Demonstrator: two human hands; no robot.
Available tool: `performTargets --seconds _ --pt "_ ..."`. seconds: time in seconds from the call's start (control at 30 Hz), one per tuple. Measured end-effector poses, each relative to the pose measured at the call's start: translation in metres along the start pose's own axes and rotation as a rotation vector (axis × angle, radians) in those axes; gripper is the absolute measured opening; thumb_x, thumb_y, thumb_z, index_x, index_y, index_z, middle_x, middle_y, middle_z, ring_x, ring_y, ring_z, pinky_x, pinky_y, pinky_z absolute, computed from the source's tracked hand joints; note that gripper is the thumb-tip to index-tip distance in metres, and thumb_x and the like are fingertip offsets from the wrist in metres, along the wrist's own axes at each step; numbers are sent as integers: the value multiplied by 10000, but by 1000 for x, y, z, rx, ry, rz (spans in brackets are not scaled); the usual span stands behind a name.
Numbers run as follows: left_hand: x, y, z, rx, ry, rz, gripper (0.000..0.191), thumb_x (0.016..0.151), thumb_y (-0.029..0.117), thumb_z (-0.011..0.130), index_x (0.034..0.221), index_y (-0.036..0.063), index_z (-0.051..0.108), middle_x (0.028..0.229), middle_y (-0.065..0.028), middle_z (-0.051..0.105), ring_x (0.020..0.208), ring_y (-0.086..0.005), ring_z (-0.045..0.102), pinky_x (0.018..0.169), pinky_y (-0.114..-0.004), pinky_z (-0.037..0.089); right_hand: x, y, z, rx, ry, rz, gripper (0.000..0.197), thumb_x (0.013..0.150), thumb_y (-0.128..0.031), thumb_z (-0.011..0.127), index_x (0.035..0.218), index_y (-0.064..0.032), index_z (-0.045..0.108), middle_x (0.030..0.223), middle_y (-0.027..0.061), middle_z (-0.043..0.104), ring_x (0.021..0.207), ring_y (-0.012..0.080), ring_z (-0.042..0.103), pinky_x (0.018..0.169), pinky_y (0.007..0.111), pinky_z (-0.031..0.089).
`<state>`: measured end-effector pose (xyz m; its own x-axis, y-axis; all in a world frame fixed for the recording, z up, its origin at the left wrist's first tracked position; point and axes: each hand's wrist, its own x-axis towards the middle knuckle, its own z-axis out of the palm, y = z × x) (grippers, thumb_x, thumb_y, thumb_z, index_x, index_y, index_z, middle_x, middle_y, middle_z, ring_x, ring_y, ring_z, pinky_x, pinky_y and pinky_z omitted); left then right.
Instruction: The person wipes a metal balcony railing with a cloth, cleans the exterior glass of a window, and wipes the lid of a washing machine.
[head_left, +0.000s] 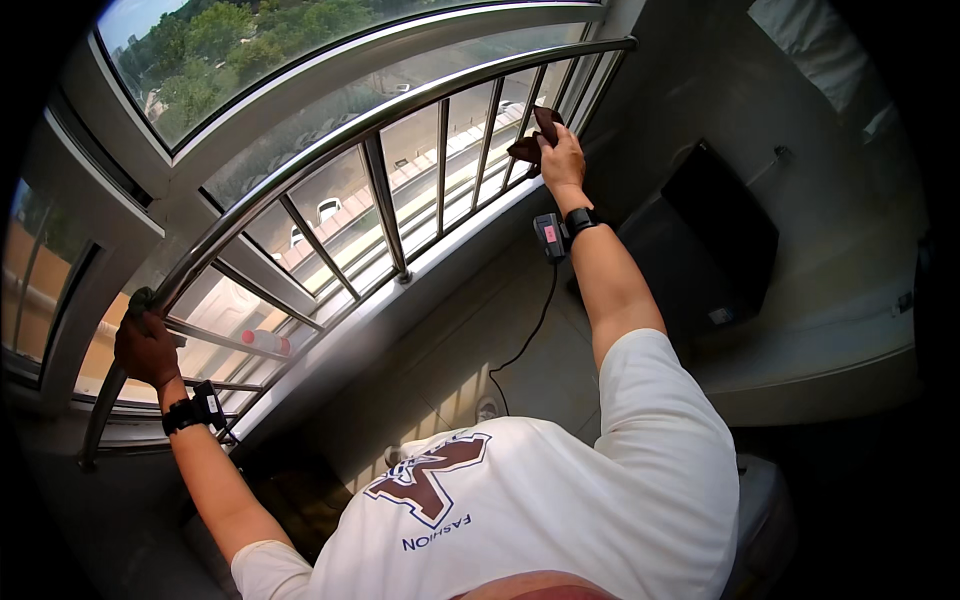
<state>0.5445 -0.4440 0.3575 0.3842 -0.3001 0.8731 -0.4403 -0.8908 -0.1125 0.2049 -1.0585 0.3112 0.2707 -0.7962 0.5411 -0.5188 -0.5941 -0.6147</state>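
A curved metal window guard rail (352, 120) with upright bars runs in front of the window. At its left end my left hand (146, 349) is closed around the top rail, with a bit of dark cloth (141, 300) showing above the fingers. My right hand (564, 161) grips a dark brown cloth (527, 148) at the bars near the rail's right end. Part of the cloth hangs to the left of the fingers. Both wrists carry black straps with small devices, and a cable drops from the right one.
A white sill (390, 296) runs under the bars. A bottle with a red cap (266, 343) lies behind the bars at the left. To the right stands a black box-shaped object (720, 225) by the wall. The cable (536, 330) trails down to the tiled floor (450, 375).
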Motion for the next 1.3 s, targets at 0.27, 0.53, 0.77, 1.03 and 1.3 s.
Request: performTargets --seconds 0.27,0.53,0.77,1.03,1.3 --pt "-1 -5 11 -93 -97 -104 342 962 343 482 945 62 675 880 -173 682 843 -394 630 738 -492 496 -150 334 -211 107 94 1106 527 789 -78 685 1266 72 518 1243 236 583 1133 359 581 977 419 439" --pt "46 157 10 -66 101 233 359 966 314 540 1080 -10 645 1083 -170 655 1031 -343 606 941 -434 460 -82 283 -240 429 53 845 510 794 -45 649 1274 47 507 1139 178 617 992 285 630 850 373 510" --pt "112 385 -1 -335 -220 285 423 927 481 574 1084 94 642 868 -134 674 843 -349 639 773 -433 496 68 105 -101 596 -79 130 359 781 -58 678 1135 -32 622 983 96 700 905 181 669 813 313 530" --pt "105 402 5 -267 -234 196 433 931 506 543 1010 86 614 873 -107 660 810 -341 628 719 -434 492 117 -95 -8 462 -75 -1018 414 685 -12 717 1058 -171 633 1081 28 629 960 242 632 779 340 556" --pt "106 398 0 -225 -235 200 443 925 486 573 1050 63 625 886 -143 654 805 -368 608 693 -450 475 258 27 5 -62 7 -965 422 716 -6 697 1083 -212 668 1133 -6 624 1002 255 614 796 348 553"
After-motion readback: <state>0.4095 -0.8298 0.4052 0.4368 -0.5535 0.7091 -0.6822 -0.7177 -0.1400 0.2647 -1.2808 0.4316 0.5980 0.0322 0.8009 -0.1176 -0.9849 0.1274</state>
